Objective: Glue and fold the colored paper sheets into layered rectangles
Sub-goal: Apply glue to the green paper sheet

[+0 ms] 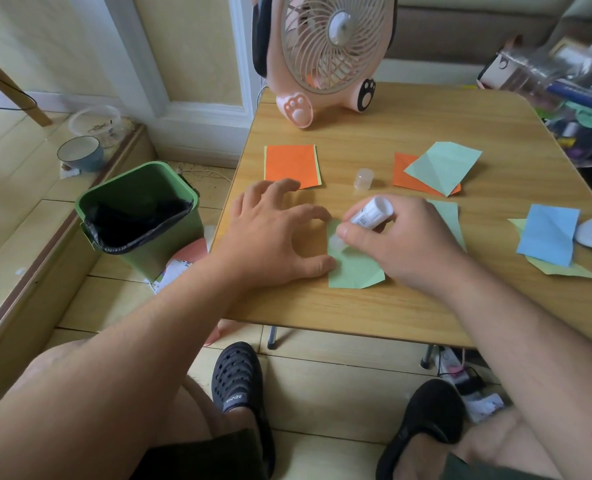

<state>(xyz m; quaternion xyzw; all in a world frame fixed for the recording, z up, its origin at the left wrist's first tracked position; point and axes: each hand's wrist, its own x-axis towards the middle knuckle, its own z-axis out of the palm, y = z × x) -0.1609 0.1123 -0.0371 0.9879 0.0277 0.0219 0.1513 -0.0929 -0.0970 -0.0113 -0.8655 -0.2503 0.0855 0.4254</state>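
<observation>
Paper stacks: four on wooden counter [356, 313]; green folded paper sheet [355, 270] near front edge.
Left hand [273, 233]: one, fingers spread, pressing sheet.
Right hand [402, 237]: one, grasping white glue stick [372, 211], tip on sheet.
Clear cap [363, 178]: one, mid-counter.

Low wooden table [408, 306] on metal legs, standing on pale yellow floor tiles [322, 393]. Cream wall [190, 46] with white door frame [142, 64] behind. Brown sofa [478, 32] at rear right. Wooden step [27, 271] at left. Soft daylight.

Matt green paper sheet [355, 270] lies on a smooth wood-grain table [356, 313] beside a translucent plastic cap [363, 179].
</observation>
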